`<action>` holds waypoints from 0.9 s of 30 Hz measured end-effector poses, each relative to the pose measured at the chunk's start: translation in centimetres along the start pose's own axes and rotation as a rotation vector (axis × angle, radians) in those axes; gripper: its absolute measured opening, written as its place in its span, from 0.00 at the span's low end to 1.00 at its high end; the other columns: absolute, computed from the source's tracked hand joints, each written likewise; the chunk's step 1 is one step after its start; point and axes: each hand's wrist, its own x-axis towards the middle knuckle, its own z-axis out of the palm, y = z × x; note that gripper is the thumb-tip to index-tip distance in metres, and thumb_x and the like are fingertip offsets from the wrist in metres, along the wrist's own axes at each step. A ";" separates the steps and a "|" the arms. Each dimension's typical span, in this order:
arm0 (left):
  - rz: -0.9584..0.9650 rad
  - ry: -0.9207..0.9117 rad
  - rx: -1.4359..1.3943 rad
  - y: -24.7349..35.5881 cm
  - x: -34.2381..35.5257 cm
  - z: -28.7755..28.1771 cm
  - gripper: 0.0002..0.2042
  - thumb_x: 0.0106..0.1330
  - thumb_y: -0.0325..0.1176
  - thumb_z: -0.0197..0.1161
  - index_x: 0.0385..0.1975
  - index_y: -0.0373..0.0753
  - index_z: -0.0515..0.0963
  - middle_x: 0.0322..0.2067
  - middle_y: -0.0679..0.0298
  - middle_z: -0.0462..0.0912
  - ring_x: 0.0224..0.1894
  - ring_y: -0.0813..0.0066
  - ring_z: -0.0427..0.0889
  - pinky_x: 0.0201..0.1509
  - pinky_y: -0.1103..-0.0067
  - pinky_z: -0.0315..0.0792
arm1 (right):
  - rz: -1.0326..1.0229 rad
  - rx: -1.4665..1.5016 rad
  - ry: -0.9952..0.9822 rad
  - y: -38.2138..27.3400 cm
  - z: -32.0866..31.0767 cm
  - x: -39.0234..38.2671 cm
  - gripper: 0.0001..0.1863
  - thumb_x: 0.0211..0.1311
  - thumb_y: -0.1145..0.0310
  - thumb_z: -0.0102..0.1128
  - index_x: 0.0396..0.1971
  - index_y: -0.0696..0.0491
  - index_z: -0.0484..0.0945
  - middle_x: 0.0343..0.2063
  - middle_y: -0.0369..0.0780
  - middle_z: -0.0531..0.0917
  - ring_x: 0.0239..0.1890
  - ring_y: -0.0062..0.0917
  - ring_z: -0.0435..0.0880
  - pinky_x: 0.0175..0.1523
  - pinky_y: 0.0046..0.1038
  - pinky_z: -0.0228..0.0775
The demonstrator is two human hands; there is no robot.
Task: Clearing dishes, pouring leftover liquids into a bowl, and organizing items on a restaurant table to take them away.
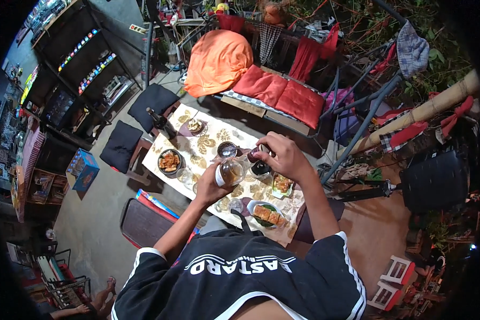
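My left hand [216, 184] is closed round a glass bottle [232, 170] with amber contents and a white label. My right hand [277, 154] has its fingers closed on the dark top of this bottle, which is held tilted over the patterned tablecloth [194, 120]. Around it stand a small dark bowl [226, 150], a dish of food [170, 161] at the left, a plate of food [281, 185] at the right and an oval dish [266, 216] nearer me. Drinking glasses [234, 205] sit below my hands. A dark bottle [161, 124] stands at the far left corner.
Black cushioned seats [121, 146] line the table's left; a bench with red cushions [276, 95] lies beyond it. Metal poles [365, 120] and a bamboo pole [410, 114] are at the right. Dark shelves [77, 58] stand upper left. Another person's bare foot [109, 285] shows lower left.
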 end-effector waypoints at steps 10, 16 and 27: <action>-0.053 -0.128 -0.057 2.7 -2.8 1.4 0.37 0.40 0.28 0.76 0.55 0.34 0.68 0.44 0.59 0.80 0.46 0.73 0.80 0.52 0.75 0.73 | -0.180 0.110 -0.161 -2.1 -4.4 -2.7 0.26 0.50 0.77 0.63 0.53 0.56 0.72 0.46 0.46 0.76 0.49 0.38 0.76 0.57 0.34 0.67; -0.025 -0.091 -0.094 5.2 -3.4 2.4 0.36 0.41 0.33 0.77 0.55 0.40 0.71 0.45 0.57 0.81 0.47 0.63 0.81 0.51 0.72 0.74 | -0.127 -0.060 -0.098 -1.4 -5.6 -4.0 0.27 0.57 0.52 0.63 0.48 0.57 0.74 0.40 0.47 0.76 0.45 0.41 0.78 0.50 0.36 0.68; -0.064 -0.095 -0.126 7.0 -3.7 4.6 0.36 0.40 0.29 0.75 0.56 0.39 0.71 0.46 0.59 0.81 0.49 0.65 0.81 0.54 0.72 0.73 | -0.129 -0.013 -0.181 -0.7 -6.9 -5.6 0.15 0.61 0.65 0.61 0.42 0.58 0.74 0.36 0.46 0.75 0.42 0.40 0.77 0.47 0.34 0.68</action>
